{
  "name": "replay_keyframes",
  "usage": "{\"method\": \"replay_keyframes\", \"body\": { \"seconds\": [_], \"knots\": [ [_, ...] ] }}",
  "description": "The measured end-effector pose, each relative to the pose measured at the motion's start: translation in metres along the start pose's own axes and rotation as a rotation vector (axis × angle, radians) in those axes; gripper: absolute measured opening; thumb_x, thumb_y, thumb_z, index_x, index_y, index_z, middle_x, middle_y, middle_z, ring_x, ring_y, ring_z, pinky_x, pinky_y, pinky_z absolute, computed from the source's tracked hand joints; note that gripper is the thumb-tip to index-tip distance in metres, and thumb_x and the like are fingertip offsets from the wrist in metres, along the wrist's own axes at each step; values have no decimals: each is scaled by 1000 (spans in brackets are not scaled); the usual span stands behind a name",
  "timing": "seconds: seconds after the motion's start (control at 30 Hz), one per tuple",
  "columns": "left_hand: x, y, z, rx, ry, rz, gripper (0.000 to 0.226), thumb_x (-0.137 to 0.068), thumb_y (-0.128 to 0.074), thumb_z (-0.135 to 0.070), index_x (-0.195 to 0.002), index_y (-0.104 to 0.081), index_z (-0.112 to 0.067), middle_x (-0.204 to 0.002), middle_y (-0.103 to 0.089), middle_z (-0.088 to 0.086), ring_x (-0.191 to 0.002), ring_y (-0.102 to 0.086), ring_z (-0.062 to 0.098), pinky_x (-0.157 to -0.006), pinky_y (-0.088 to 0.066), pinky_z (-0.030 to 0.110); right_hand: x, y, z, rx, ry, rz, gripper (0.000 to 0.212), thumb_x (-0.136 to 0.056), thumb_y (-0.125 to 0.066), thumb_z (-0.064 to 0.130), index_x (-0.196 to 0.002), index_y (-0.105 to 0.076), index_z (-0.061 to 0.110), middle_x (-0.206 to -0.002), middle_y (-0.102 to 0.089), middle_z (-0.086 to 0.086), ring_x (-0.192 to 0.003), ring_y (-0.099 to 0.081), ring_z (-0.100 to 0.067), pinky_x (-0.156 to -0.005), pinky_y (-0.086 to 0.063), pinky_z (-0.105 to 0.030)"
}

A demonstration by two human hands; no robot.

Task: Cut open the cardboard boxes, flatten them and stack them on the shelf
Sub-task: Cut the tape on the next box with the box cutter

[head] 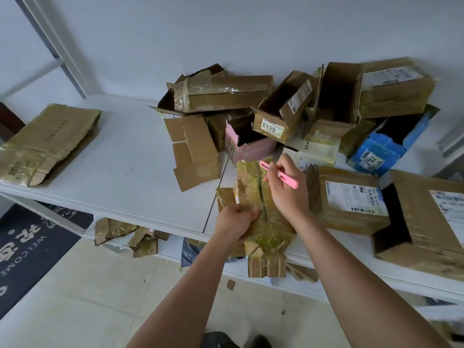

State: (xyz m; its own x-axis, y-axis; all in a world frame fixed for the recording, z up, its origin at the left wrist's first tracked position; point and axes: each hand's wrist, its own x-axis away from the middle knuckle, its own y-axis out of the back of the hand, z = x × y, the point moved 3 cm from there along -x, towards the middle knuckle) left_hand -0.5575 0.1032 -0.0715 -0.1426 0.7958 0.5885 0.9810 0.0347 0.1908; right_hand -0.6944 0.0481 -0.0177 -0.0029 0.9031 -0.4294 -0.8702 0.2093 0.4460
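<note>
A small cardboard box (271, 222) wrapped in yellowish tape lies at the front edge of the white shelf (120, 172), with a dark slit down its middle. My left hand (236, 219) grips its left side. My right hand (286, 189) holds a pink box cutter (282, 175) over the box, the tip near the box's far end. A flattened box (47, 144) lies at the shelf's left end.
A pile of opened boxes (226, 96) fills the back of the shelf, among them a pink one (248, 146) and a blue one (376, 151). Two labelled boxes (351, 199) sit at right. Cardboard scraps (130, 234) lie on the lower shelf. A dark doormat (27, 242) covers the floor.
</note>
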Motion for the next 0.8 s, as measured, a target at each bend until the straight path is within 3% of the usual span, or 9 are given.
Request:
{"method": "replay_keyframes", "body": {
  "seconds": [0.1,0.23,0.33,0.4,0.5,0.57,0.67,0.8],
  "knots": [
    [2,-1,0,-9,-9,-20,27,-90,-69,-39,-108,-64,-20,-101,-70,2,-88,-68,20,-53,-51,26,1,0,6,41,32,21,21,-100,-50,6,-84,-46,-7,-68,-59,-21,-58,-60,-33,-50,-47,-44],
    [6,-2,-2,-9,2,-38,27,-90,-68,-38,-109,-65,-19,-99,-71,2,-88,-69,21,-55,-50,27,3,4,12,58,54,37,20,-98,-50,2,-81,-45,-7,-64,-54,-23,-54,-54,-32,-44,-34,-14],
    [7,-3,-3,-41,8,-55,34,-91,-66,-40,-115,-64,-17,-106,-71,6,-96,-69,26,-57,-50,28,7,3,14,80,27,98,22,-98,-51,3,-79,-41,1,-58,-48,-9,-51,-49,-22,-45,-32,-22],
    [7,-3,-2,-48,11,-60,36,-92,-66,-41,-116,-63,-15,-110,-70,10,-104,-68,31,-65,-52,31,12,2,16,116,22,133,23,-97,-52,3,-79,-38,7,-55,-40,3,-47,-40,-12,-44,-27,-19],
    [8,-4,-1,-58,14,-60,36,-92,-65,-43,-116,-63,-16,-110,-70,10,-103,-68,32,-72,-56,37,20,8,18,101,-30,152,24,-96,-52,4,-75,-38,5,-54,-43,-8,-47,-40,-20,-44,-24,-22],
    [7,-4,0,-37,20,-57,34,-93,-63,-42,-115,-63,-16,-104,-70,8,-91,-68,28,-62,-56,34,30,12,20,108,-64,192,24,-95,-50,6,-74,-39,5,-55,-47,-13,-47,-41,-22,-45,-26,-28],
    [8,-3,3,38,36,-52,26,-95,-63,-38,-109,-65,-16,-88,-68,4,-66,-62,18,-40,-40,20,51,20,24,112,-88,236,23,-96,-50,7,-74,-42,4,-54,-46,-9,-46,-41,-18,-43,-31,-34],
    [9,-4,3,83,36,-56,18,-94,-65,-34,-99,-65,-17,-78,-67,2,-59,-61,15,-36,-38,16,72,38,34,57,-100,259,28,-97,-51,9,-72,-39,7,-55,-46,-11,-46,-40,-22,-45,-37,-41]
  ]
}}
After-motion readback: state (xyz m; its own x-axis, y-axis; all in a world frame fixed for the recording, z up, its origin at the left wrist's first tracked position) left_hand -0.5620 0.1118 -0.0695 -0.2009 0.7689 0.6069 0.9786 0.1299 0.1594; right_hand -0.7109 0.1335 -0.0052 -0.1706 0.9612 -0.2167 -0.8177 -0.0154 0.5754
